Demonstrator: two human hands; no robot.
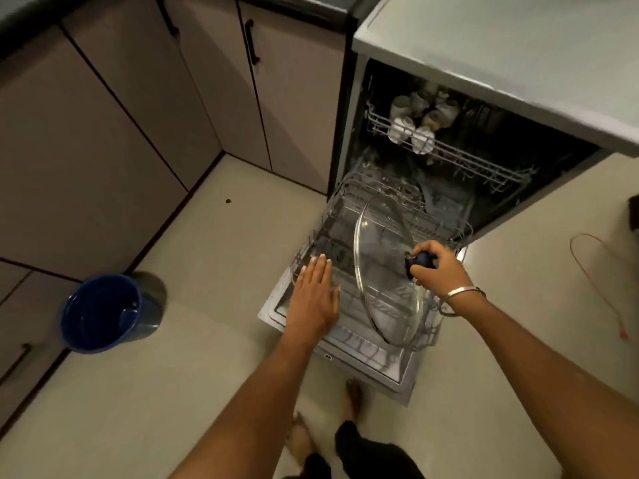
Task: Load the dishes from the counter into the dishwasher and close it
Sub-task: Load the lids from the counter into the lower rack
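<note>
Glass lid (383, 271), one, in right hand (437, 267).

My right hand (436, 267) grips the smooth dark plastic knob (422, 260) of a clear, glossy round glass lid (383, 271) over the grey coated-wire lower rack (349, 188), near a shiny blue plastic bucket (103, 312) on matt pale floor (193, 375).

A pale floor (207, 357) is seen; on it a blue bucket (103, 312) is set at the left, a thin cord (601, 288) at the right.
</note>
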